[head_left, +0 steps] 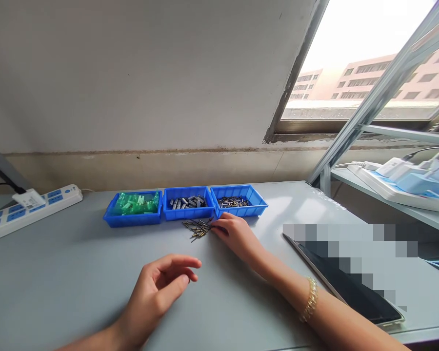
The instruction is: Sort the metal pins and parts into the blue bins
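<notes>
My right hand [236,234] reaches to a small loose pile of thin metal rods [198,228] on the table. Its thumb and fingers are pinched together at the pile's right edge, and what lies between the tips is too small to make out. My left hand [160,287] hovers nearer to me, fingers half curled and thumb apart, with nothing in it. Behind the pile stand three blue bins in a row: the left bin [133,220] with green plastic and pale pieces, the middle bin [188,213] with short grey metal pieces, the right bin [258,199] with thin metal pins.
A dark-screened tablet [336,273], partly pixelated, lies right of my right forearm. At the far left is a white power strip [64,195] with a plug. Another power strip [406,187] with chargers rests on the metal shelf at right. A wall and window are behind the table.
</notes>
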### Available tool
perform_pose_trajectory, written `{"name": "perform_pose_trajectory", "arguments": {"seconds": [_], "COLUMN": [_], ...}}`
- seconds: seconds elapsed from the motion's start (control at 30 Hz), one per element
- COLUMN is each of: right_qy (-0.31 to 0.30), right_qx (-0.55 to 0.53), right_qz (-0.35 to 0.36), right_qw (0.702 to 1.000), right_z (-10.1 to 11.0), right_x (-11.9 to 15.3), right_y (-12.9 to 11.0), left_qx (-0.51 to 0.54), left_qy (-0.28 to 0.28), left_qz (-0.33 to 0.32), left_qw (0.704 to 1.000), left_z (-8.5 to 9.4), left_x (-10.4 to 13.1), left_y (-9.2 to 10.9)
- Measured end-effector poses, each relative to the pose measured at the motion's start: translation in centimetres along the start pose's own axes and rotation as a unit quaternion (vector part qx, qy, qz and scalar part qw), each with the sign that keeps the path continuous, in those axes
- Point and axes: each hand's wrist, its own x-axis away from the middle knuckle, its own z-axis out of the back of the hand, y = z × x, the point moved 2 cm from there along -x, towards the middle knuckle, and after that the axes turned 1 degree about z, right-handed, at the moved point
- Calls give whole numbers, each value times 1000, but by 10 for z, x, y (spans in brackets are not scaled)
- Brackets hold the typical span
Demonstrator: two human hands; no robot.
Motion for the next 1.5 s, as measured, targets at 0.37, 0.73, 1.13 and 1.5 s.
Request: {"name": "perform_pose_trajectory", "arguments": {"seconds": [0.37,0.73,1.13,1.5], "right_qy": [51,-31,-111,-56], "right_qx": [-59,-244,-372,-313], "right_qz": [-52,96,122,9], "right_qw": [996,965,913,948], "right_z": [3,26,26,29], "right_x": [-1,23,36,24], "right_y": [1,-52,-79,-55], "left_qx": [4,5,46,49], "left_qy": [18,91,-120,56], "left_qz": [-16,12,35,-10], "left_qw": [1000,996,991,997], "left_z": [1,2,-18,-1], "left_x": [-2,-12,-6,-4], "left_y": [-4,-2,1,6]}}
